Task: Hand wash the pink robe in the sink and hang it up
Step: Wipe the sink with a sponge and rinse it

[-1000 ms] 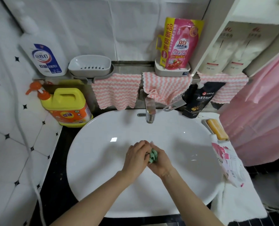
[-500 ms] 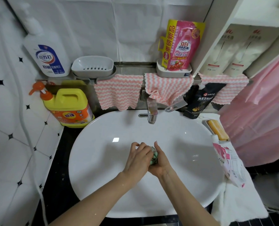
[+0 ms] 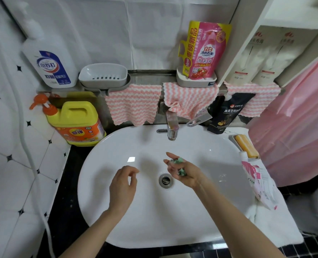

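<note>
1. Over the sink [image 3: 117,220], the right hand [image 3: 184,172] cups a green lump [image 3: 181,172] in loosely curled fingers just right of the drain [image 3: 165,180]; it is probably soap.
2. The left hand [image 3: 122,185] hovers empty, fingers loosely curled.
3. Pink fabric, seemingly the robe [image 3: 294,127], hangs far right, not yet in the sink.

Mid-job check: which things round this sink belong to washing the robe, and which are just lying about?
Job: sink, faucet, pink fabric on the right (likely the robe), yellow jug (maybe detergent), left hand, right hand holding a green wad.
Lying about: striped cloths, empty soap dish, black pouch, orange soap bar.
</note>
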`<state>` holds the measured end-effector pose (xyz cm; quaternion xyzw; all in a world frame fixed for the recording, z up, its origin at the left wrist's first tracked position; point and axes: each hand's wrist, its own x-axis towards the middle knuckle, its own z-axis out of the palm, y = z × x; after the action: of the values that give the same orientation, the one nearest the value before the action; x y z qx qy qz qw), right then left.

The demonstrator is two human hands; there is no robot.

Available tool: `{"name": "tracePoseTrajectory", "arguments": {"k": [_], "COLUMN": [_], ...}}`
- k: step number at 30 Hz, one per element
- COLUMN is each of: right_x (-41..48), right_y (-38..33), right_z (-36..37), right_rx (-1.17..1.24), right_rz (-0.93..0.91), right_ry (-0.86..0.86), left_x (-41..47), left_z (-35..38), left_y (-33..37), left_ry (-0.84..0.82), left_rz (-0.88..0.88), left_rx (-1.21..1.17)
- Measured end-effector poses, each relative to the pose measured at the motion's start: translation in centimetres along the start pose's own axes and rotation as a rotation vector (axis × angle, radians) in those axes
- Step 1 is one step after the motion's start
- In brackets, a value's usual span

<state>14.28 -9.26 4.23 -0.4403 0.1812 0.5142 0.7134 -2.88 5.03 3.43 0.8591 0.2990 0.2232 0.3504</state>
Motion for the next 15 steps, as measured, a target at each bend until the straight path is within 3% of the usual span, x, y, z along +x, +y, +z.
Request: {"name": "tracePoseTrajectory", "arguments": {"k": [6, 11, 15], "right_x": [0.6, 0.6, 0.5], "right_y": [-0.6, -0.4, -0.5], "right_z": [0.9, 1.3, 1.6], "right_rx": [-0.235, -0.142, -0.151], "right_rz": [0.053, -0.038, 0.0], "right_ry": [-0.005, -0.104, -0.045], "left_x": [-0.8, -1.1, -1.1], "left_z": [-0.9, -1.2, -1.4], "left_y": [-1.5, -2.1, -2.4], "left_ry": [0.017, 0.026, 0.041], "left_rz": [-0.093, -0.14, -0.154], "left_rx": [-0.032, -0.042, -0.056]}}
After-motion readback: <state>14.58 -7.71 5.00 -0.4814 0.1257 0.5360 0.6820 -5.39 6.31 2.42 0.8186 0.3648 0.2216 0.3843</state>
